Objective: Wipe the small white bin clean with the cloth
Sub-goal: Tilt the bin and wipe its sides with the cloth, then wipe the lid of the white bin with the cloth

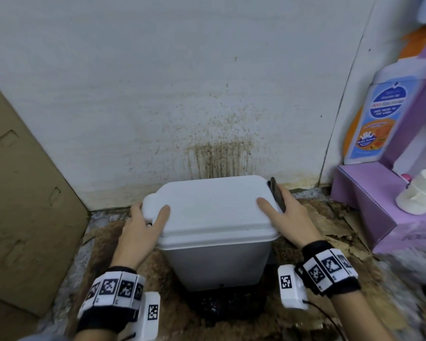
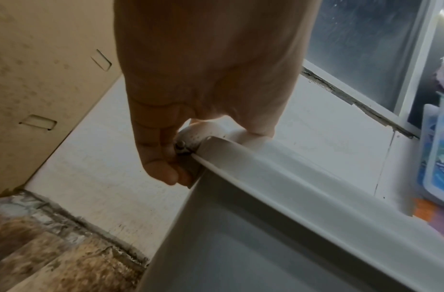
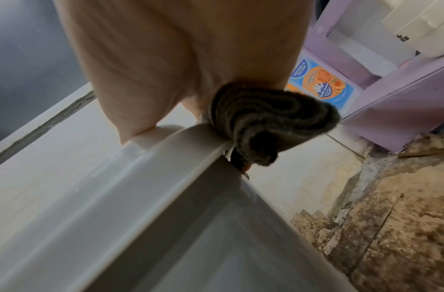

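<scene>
The small white bin [image 1: 217, 257] stands on the floor against the wall, its lid [image 1: 212, 205] closed. My left hand [image 1: 143, 225] grips the rounded knob at the lid's left end, thumb on top and fingers curled beneath [image 2: 203, 106]. My right hand [image 1: 289, 217] grips the lid's right edge with the thumb on top. It holds a dark bunched cloth [image 1: 277, 196] pressed against that edge. In the right wrist view the cloth [image 3: 266, 118] sits folded between my fingers and the bin's rim [image 3: 166, 158].
A cardboard box [image 1: 22, 205] leans at the left. A purple box [image 1: 374, 205], a blue-labelled bottle [image 1: 379, 114] and a white object [image 1: 421, 193] crowd the right. The wall [image 1: 219, 153] behind is stained brown. The floor [image 1: 342, 279] is dirty, with a dark patch [image 1: 226, 306] under the bin.
</scene>
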The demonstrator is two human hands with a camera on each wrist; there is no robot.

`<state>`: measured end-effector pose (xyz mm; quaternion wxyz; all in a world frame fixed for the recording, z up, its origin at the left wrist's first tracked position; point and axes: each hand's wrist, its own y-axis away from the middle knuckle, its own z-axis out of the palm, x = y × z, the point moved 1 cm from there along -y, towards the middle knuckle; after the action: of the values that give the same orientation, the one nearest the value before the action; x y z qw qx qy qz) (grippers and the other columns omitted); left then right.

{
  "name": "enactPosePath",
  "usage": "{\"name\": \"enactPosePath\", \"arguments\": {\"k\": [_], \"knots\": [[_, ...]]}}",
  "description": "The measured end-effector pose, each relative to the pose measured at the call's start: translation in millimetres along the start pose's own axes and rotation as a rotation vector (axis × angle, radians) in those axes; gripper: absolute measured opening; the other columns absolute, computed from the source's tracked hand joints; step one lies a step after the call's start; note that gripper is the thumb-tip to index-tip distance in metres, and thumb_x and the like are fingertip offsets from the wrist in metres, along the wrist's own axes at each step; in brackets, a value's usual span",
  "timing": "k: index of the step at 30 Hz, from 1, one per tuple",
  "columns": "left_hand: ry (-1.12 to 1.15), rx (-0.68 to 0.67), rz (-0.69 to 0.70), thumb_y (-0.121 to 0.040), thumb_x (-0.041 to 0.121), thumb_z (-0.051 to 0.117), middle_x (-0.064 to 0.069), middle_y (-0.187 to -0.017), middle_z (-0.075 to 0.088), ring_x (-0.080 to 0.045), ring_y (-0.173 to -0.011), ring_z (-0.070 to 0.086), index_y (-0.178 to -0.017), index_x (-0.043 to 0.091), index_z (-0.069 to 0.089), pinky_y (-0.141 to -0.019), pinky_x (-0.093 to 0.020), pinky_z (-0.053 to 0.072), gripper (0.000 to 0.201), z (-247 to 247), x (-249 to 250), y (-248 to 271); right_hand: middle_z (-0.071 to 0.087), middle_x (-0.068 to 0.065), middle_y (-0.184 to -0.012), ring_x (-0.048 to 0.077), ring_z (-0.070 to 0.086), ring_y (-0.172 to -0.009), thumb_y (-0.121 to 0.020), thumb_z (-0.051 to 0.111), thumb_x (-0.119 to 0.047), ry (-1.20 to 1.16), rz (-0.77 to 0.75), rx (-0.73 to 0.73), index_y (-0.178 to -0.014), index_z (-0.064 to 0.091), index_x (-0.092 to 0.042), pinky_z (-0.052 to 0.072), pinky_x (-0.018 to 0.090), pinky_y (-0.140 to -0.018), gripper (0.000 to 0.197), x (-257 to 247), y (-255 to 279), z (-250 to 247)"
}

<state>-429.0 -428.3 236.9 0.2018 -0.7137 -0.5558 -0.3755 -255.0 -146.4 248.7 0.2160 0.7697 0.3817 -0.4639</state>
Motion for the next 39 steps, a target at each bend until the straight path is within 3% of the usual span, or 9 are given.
{"name": "enactPosePath", "arguments": {"k": [7, 13, 17, 24, 27, 29, 32, 36, 39], "knots": [[0.020, 0.028, 0.005, -0.068, 0.098, 0.040, -0.006, -0.135, 0.054, -0.031, -0.118, 0.056, -0.148, 0.028, 0.030, -0.098, -0.056, 0.050, 0.107, 4, -1, 6, 0.049, -0.010, -0.148, 0.015, 0.048, -0.134, -0.087, 0.063, -0.061, -0.052, 0.006, 0.000, -0.151, 0.035, -0.033, 0.040, 0.045, -0.112, 0.075, 12, -6, 4], [0.114, 0.129, 0.004, -0.068, 0.087, 0.053, -0.005, -0.131, 0.061, -0.031, -0.117, 0.059, -0.143, 0.027, 0.042, -0.099, -0.055, 0.051, 0.097, 6, 2, 11, 0.051, -0.012, -0.145, 0.012, 0.048, -0.133, -0.088, 0.066, -0.057, -0.126, -0.007, 0.039, -0.150, 0.038, -0.031, 0.040, 0.040, -0.111, 0.074, 18, -4, 6], [0.107, 0.128, 0.009, -0.081, 0.077, 0.058, -0.008, -0.134, 0.059, -0.033, -0.118, 0.058, -0.145, 0.026, 0.041, -0.099, -0.055, 0.050, 0.084, 8, 0, 8, 0.051, -0.010, -0.143, 0.013, 0.048, -0.130, -0.091, 0.059, -0.060, -0.120, -0.015, 0.054, -0.150, 0.038, -0.032, 0.040, 0.042, -0.110, 0.068, 21, 0, 8], [0.079, 0.107, 0.000, -0.081, 0.081, 0.053, -0.008, -0.135, 0.057, -0.032, -0.118, 0.057, -0.150, 0.025, 0.036, -0.098, -0.055, 0.050, 0.090, 8, -2, 7, 0.062, -0.005, -0.118, 0.017, 0.056, -0.117, -0.108, 0.039, -0.028, -0.118, -0.069, 0.341, -0.133, 0.058, -0.016, 0.036, 0.024, -0.093, 0.034, 30, 8, 7], [0.084, 0.105, -0.008, -0.086, 0.076, 0.054, -0.010, -0.138, 0.056, -0.033, -0.118, 0.057, -0.152, 0.022, 0.034, -0.097, -0.053, 0.051, 0.087, 8, 0, 7, 0.061, -0.010, -0.111, 0.002, 0.054, -0.103, -0.108, 0.039, -0.022, -0.056, -0.180, 0.452, -0.131, 0.060, -0.014, 0.036, 0.011, -0.084, 0.032, 21, 11, 4], [0.075, 0.100, -0.002, -0.087, 0.075, 0.053, -0.010, -0.138, 0.056, -0.034, -0.117, 0.058, -0.152, 0.022, 0.033, -0.095, -0.052, 0.052, 0.087, 9, 1, 6, 0.062, -0.010, -0.119, 0.000, 0.054, -0.108, -0.108, 0.039, -0.022, -0.037, -0.294, 0.470, -0.135, 0.057, -0.016, 0.036, 0.009, -0.091, 0.033, 6, 13, 2], [0.068, 0.102, 0.007, -0.086, 0.076, 0.052, -0.010, -0.135, 0.056, -0.034, -0.113, 0.059, -0.152, 0.022, 0.033, -0.092, -0.054, 0.054, 0.088, 10, 0, 4, 0.058, -0.009, -0.133, 0.006, 0.051, -0.124, -0.108, 0.038, -0.025, 0.050, -0.465, 0.333, -0.142, 0.052, -0.022, 0.036, 0.023, -0.107, 0.037, -17, 11, 8], [0.055, 0.102, 0.004, -0.078, 0.086, 0.048, -0.010, -0.131, 0.058, -0.035, -0.109, 0.061, -0.150, 0.024, 0.033, -0.091, -0.056, 0.055, 0.097, 9, 0, 5, 0.052, -0.004, -0.146, 0.013, 0.043, -0.137, -0.109, 0.033, -0.035, 0.425, -0.724, -0.111, -0.147, 0.046, -0.030, 0.033, 0.036, -0.116, 0.041, -31, 9, 30], [0.046, 0.100, 0.002, -0.078, 0.086, 0.047, -0.011, -0.131, 0.058, -0.035, -0.114, 0.059, -0.149, 0.025, 0.035, -0.095, -0.055, 0.052, 0.095, 9, 0, 5, 0.037, -0.002, -0.159, 0.015, 0.029, -0.148, -0.108, 0.025, -0.046, 0.702, -0.830, -0.266, -0.149, 0.043, -0.035, 0.025, 0.035, -0.120, 0.046, -23, 12, 34]]}}
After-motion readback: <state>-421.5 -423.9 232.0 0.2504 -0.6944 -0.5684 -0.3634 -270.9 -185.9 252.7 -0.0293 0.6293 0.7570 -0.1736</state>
